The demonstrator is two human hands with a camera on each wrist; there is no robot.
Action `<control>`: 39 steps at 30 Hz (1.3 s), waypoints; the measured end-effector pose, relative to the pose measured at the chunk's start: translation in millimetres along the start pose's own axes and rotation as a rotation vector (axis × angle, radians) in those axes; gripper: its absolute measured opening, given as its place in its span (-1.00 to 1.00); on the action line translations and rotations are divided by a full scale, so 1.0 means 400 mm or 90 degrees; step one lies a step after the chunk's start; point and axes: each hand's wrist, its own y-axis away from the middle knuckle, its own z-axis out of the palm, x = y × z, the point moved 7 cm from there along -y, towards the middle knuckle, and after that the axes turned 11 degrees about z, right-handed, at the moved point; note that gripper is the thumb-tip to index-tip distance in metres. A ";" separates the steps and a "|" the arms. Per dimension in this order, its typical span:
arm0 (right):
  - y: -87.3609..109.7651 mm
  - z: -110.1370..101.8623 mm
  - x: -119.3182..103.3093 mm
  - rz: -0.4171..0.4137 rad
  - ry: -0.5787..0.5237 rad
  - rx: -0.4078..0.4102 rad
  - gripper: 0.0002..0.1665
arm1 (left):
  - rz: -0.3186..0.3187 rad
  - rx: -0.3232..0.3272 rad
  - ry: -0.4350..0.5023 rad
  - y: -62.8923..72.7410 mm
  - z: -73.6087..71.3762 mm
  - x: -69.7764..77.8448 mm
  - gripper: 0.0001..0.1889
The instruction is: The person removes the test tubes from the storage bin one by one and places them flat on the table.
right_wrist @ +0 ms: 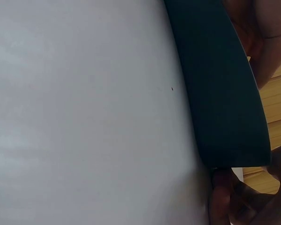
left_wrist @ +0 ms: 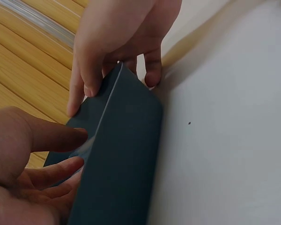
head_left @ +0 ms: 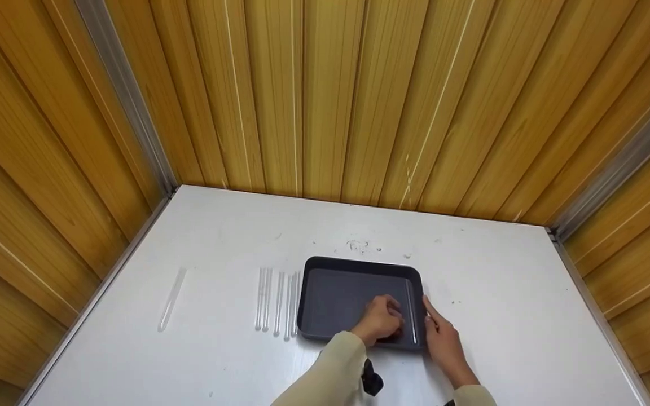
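Note:
A dark shallow tray (head_left: pixel 333 296) lies on the white table. One clear test tube (head_left: pixel 411 310) lies inside it along the right wall. My left hand (head_left: pixel 381 318) is in the tray, just left of that tube. In the left wrist view, a gap shows between the left hand's thumb (left_wrist: pixel 61 137) and forefinger, and no held thing can be made out. My right hand (head_left: pixel 444 341) holds the tray's right side, its fingers at the wall and near corner. Left of the tray, several more test tubes (head_left: pixel 277 304) lie roughly side by side.
A single tube (head_left: pixel 171 300) lies apart at the table's left, slightly slanted. Wood-patterned panels (head_left: pixel 330 113) close off the back and sides of the white table (head_left: pixel 218 361). Small dark marks (head_left: pixel 357 246) dot its surface behind the tray.

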 end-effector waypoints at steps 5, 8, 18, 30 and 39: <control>0.000 -0.001 -0.002 -0.008 0.006 0.006 -0.41 | 0.011 -0.003 0.023 -0.003 0.016 0.006 -0.73; 0.001 -0.001 -0.004 -0.010 0.006 0.008 -0.41 | 0.006 -0.008 0.039 -0.003 0.025 0.006 -0.74; 0.000 -0.003 -0.003 0.000 0.010 -0.001 -0.41 | -0.007 0.015 0.046 -0.009 0.041 0.002 -0.76; 0.000 -0.004 0.000 -0.012 -0.001 0.002 -0.42 | -0.048 0.019 0.060 -0.012 0.066 0.000 -0.77; 0.002 -0.002 -0.003 -0.015 -0.003 0.010 -0.42 | -0.044 0.038 0.051 -0.020 0.079 0.002 -0.75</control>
